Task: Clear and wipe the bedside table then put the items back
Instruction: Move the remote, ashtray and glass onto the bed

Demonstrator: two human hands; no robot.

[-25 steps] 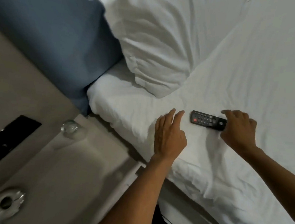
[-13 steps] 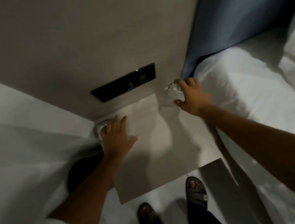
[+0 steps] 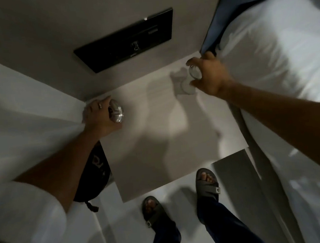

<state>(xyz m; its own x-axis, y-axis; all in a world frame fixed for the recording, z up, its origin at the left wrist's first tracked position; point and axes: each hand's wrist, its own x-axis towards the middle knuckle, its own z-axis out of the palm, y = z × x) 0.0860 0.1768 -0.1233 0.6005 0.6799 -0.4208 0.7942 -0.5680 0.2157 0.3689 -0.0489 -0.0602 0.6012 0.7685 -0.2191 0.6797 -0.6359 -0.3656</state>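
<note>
Dim light falls on the bedside table (image 3: 158,150) at frame centre. Its two items sit at the back corners: a clear glass (image 3: 193,77) upper right, a shiny glass ashtray (image 3: 117,113), as it seems through blur, at left. The right hand (image 3: 210,76) is closed around the glass; the left hand (image 3: 98,117) clasps the ashtray. Risks: lifting both at once, a smooth wall slipping, or the glass knocking the blue headboard (image 3: 223,13) beside it.
</note>
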